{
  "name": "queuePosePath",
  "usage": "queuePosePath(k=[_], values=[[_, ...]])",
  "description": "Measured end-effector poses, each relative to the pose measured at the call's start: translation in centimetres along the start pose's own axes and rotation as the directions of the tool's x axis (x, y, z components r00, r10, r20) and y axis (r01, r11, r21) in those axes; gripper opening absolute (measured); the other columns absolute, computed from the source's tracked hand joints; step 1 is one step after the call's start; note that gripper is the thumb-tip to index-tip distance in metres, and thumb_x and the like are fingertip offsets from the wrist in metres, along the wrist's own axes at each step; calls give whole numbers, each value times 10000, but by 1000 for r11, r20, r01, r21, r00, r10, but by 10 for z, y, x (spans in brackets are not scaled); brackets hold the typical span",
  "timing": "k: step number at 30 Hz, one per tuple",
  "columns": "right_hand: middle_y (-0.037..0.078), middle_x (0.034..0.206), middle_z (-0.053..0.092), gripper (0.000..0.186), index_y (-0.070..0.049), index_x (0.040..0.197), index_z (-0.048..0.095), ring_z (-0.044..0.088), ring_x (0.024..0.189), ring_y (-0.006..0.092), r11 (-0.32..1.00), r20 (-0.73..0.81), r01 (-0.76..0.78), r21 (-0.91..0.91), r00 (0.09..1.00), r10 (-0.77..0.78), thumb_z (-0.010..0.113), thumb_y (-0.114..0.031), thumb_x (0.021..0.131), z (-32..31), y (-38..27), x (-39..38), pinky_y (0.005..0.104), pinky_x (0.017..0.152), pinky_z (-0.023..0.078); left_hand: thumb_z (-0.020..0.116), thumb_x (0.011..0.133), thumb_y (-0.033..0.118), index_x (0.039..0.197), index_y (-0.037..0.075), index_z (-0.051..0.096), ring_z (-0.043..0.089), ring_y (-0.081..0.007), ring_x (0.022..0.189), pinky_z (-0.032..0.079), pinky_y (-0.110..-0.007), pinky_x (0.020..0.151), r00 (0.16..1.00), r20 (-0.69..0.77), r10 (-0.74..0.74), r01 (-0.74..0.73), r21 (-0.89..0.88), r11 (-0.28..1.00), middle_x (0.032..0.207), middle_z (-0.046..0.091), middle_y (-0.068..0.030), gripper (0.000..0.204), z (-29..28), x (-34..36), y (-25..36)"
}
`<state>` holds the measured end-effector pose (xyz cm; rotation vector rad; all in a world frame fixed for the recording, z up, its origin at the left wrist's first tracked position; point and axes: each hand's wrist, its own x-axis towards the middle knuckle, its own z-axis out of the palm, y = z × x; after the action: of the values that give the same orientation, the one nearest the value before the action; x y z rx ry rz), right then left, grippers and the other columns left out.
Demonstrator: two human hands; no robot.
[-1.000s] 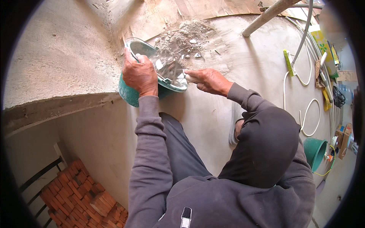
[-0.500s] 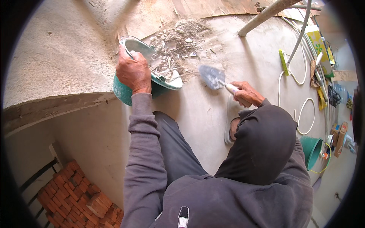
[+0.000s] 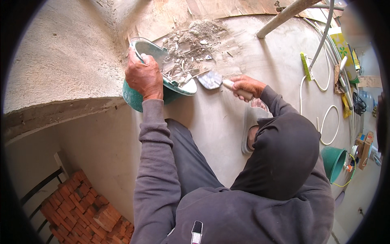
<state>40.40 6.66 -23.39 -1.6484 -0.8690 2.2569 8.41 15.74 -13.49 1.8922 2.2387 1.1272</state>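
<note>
Clasped on the rim of a green bucket, my left hand holds it tilted beside a pile of rubble and dust. Pale broken bits lie at the bucket's mouth. My right hand is closed around the pale handle of a trowel, whose metal blade is low by the floor just right of the bucket's mouth. Below that hand a foot in a grey sandal shows beside my knee.
A concrete ledge drops toward stacked red bricks at lower left. A pole stands upper right. Along the right lie white hose, a green-headed tool, cardboard and a second green bucket.
The trowel came rightward out of the bucket's mouth, then has moved back left toward it. My left hand and the bucket shifted slightly left over the last second.
</note>
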Motion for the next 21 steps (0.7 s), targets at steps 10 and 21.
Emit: queuePosePath(k=[10, 21], values=[[81, 710, 588, 542, 11, 1360, 533, 561, 499, 130, 945, -266, 300, -131, 908, -325, 590, -149, 845, 6, -17, 22, 273, 420, 490, 583, 847, 145, 1205, 12, 648, 705, -371, 866, 543, -459, 809, 993, -101, 54, -53, 13, 999, 989, 718, -209, 387, 10, -5, -4], [193, 1013, 693, 678, -174, 1414, 515, 674, 897, 344, 424, -88, 335, -842, 689, -720, 610, -107, 746, 47, -20, -20, 440, 844, 542, 572, 850, 140, 1246, -27, 612, 683, -404, 893, 528, -462, 805, 999, -32, 19, -19, 2, 1000, 1035, 700, -239, 431, 2, -6, -1]])
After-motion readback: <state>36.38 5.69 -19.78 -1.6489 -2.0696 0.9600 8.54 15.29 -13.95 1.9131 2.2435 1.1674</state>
